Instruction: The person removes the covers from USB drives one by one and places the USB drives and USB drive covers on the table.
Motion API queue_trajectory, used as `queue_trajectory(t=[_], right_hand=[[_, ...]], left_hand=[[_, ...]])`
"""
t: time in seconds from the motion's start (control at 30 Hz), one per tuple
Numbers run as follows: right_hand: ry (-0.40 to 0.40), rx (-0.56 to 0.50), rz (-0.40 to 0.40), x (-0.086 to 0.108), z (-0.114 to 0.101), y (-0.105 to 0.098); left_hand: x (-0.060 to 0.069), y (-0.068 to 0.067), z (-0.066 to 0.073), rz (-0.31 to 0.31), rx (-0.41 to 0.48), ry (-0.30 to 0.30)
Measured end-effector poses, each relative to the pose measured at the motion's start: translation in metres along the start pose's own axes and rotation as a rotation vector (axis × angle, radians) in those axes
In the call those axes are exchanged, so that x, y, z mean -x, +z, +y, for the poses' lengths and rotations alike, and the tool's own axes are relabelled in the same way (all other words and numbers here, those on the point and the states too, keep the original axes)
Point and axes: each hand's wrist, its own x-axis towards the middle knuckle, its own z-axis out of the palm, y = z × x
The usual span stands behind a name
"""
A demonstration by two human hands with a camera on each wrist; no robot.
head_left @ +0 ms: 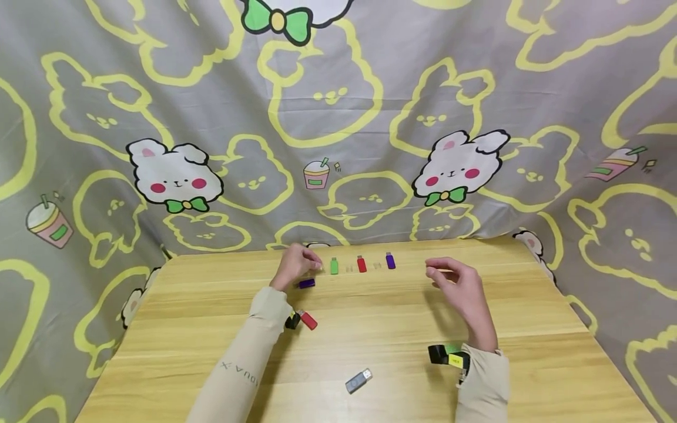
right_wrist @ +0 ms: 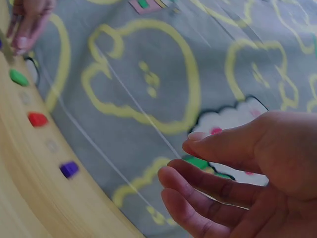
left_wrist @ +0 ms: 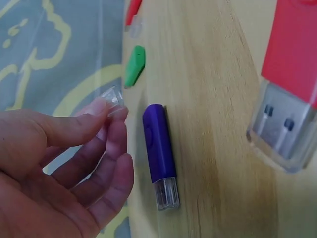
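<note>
We see left hand (head_left: 297, 267) pinching clear cap (left_wrist: 114, 98) beside row's green USB stick (head_left: 334, 267), near far edge of table (head_left: 402, 329). Right hand (head_left: 461, 291) raised, fingers loosely bent, narrow gap to thumb.

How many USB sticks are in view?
6: green stick, red stick and purple stick at the back; second purple stick by left hand; second red stick by left sleeve; grey stick in front. Others may be hidden.
</note>
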Motion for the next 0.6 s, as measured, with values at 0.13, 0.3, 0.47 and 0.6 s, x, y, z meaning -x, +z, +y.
queue_trajectory(t=[0.13, 0.3, 0.47, 0.6], right_hand=[[0.048, 0.0, 0.033, 0.004, 0.005, -0.016], [0.067, 0.006, 0.059, 0.007, 0.01, -0.024], [0.076, 0.008, 0.066, 0.006, 0.012, -0.026], [0.089, 0.01, 0.056, 0.005, 0.013, -0.027]], left_hand=[[-0.005, 0.003, -0.002, -0.019, -0.067, 0.01], [-0.008, 0.003, -0.004, -0.024, -0.14, 0.01], [-0.009, 0.004, -0.004, -0.035, -0.149, 0.009], [-0.009, 0.007, -0.004, -0.038, -0.134, -0.003]])
